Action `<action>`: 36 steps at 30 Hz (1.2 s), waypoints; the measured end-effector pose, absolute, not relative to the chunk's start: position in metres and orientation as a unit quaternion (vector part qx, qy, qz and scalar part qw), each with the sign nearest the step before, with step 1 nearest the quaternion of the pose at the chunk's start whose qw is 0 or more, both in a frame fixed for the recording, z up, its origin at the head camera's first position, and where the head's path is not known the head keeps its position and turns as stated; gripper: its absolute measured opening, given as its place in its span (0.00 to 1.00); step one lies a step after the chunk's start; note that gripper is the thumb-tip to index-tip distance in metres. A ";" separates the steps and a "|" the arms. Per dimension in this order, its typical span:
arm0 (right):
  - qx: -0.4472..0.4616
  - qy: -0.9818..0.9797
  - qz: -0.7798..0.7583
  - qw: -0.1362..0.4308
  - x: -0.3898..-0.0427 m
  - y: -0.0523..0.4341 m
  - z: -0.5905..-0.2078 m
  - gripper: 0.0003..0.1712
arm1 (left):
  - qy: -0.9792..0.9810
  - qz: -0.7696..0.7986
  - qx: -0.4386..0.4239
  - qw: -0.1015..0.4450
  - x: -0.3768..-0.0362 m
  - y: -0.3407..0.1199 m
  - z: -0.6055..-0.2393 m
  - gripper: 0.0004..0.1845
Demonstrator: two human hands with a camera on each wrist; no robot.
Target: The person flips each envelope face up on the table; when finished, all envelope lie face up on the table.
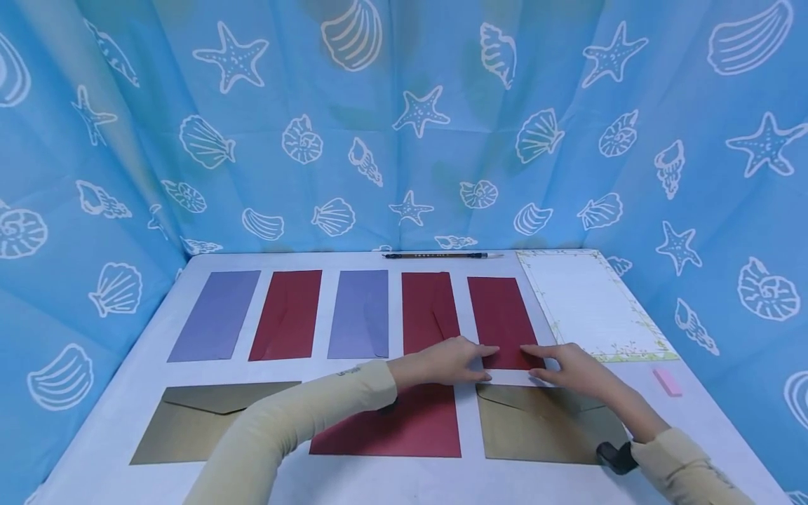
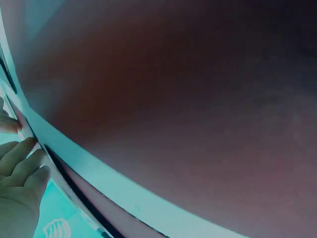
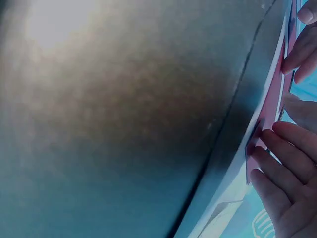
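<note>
A dark red envelope lies rightmost in the far row on the white table. My left hand rests straight fingers on its lower left edge. My right hand touches its lower right corner with straight fingers. In the right wrist view the right hand lies at the red envelope's edge, with the left fingers beyond. The left wrist view shows the left hand at the bottom left, beside a big red envelope close under the camera.
The far row also holds a purple envelope, a red one, another purple and another red. Nearer lie a gold envelope, a large red and another gold. Letter paper, a brush pen and a pink eraser lie at right.
</note>
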State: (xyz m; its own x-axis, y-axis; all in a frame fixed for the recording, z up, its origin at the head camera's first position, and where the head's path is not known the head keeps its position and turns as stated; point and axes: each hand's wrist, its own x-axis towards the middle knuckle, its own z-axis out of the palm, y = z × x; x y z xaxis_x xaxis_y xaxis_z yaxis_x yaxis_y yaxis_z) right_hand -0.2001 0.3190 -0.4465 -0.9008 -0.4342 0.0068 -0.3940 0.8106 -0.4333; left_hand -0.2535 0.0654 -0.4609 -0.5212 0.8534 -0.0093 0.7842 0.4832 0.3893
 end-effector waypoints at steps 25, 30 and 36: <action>-0.213 0.952 -0.216 0.038 -0.203 0.315 -0.445 0.33 | 0.857 0.183 0.473 0.091 -0.256 0.053 -0.462 0.36; -0.205 0.951 -0.231 0.036 -0.199 0.312 -0.444 0.37 | 0.856 0.196 0.467 0.105 -0.251 0.036 -0.457 0.38; -0.214 0.942 -0.256 0.019 -0.193 0.307 -0.445 0.38 | 0.843 0.228 0.477 0.099 -0.238 0.015 -0.453 0.38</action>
